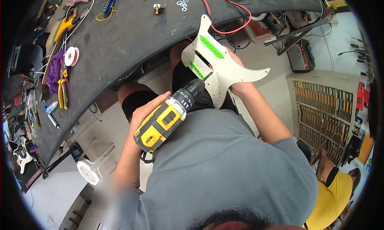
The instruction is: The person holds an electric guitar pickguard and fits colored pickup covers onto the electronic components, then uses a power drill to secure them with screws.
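Note:
My left hand (145, 108) is wrapped round a yellow and black cordless drill (162, 124); its grip is hidden beneath the body. The drill's chuck (193, 88) points up and right, and a thin bit reaches the white guitar pickguard (236, 72), near its lower green pickup. Whether the bit touches the plate I cannot tell. My right hand (239, 87) holds the pickguard from behind over my lap, most fingers hidden under it. Two bright green pickups (211, 46) sit in the plate, with a dark slot between them. Small holes run along its edge.
The dark workbench (132, 38) curves across the front, carrying metal potentiometers (159, 8), several washers (183, 2), a red cable (232, 33), a wire spool (71, 56), yellow-handled pliers (63, 94) and a purple cloth (55, 74). A tool rack (324, 106) stands right; a person in yellow (332, 194) is behind.

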Action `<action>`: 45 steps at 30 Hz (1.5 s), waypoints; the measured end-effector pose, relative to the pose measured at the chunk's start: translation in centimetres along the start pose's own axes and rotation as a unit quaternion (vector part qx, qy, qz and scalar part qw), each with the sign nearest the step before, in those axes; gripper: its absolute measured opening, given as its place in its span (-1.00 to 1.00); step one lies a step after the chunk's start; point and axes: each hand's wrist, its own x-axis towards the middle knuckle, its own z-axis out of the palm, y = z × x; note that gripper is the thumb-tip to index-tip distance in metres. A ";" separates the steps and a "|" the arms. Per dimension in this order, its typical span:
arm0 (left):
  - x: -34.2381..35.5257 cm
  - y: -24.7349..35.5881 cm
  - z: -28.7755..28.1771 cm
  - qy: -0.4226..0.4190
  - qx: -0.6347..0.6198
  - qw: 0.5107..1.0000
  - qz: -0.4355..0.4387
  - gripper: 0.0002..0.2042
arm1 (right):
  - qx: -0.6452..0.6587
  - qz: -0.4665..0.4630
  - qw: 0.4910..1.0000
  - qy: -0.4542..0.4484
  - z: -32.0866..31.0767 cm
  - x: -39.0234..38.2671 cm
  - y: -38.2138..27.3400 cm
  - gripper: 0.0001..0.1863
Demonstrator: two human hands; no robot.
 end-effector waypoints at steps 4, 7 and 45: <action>0.6 -0.5 0.2 -0.006 -0.028 1.000 -0.009 -0.43 | -0.007 0.008 1.000 0.004 -0.2 0.0 0.0 -0.37; 1.0 -0.7 0.1 -0.019 -0.023 1.000 -0.009 -0.45 | -0.024 0.030 0.999 0.019 0.3 0.2 -0.6 -0.36; 0.5 -4.0 0.8 0.004 -0.047 0.999 -0.016 -0.25 | -0.038 0.025 0.999 0.023 0.2 0.1 -0.5 -0.33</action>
